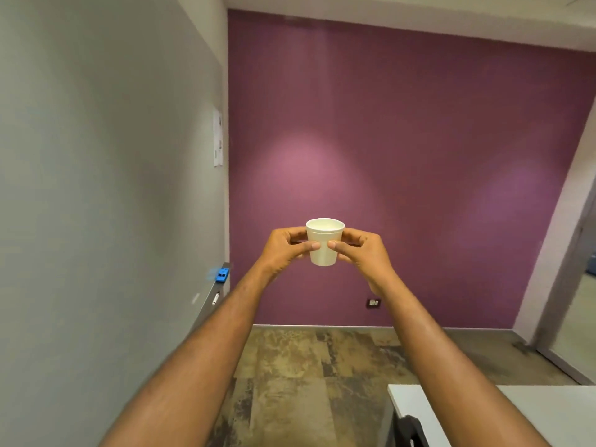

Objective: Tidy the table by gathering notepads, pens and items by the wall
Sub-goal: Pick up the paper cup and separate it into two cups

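A purple wall (pixel 403 156) fills the view beyond the fingers, a grey whiteboard (pixel 96 156) runs along to their left, and mottled flooring (pixel 306 366) lies below them. Low and to the right of the fingers, only a white corner of the bench (pixel 548 411) shows, with a dark chair-like shape (pixel 411 430) cut off at its edge.

Both arms reach forward. The left hand (pixel 283 246) and right hand (pixel 364 248) each grip a white paper cup (pixel 324 241), thumbs pressed to its near side and the other fingers (pixel 298 232) wrapped round the back. The cup is upright in the air between them, well clear of the bench.

This looks like the carrying step: one loose item lifted and on its way to be set down. The next move calls for keeping it level and lowering it by the wall.

Down-left of the fingers, the whiteboard ledge holds a blue object (pixel 222 274), perhaps an eraser, and a marker (pixel 215 298). No notepads or pens are in view, and whether the cup holds anything cannot be told.
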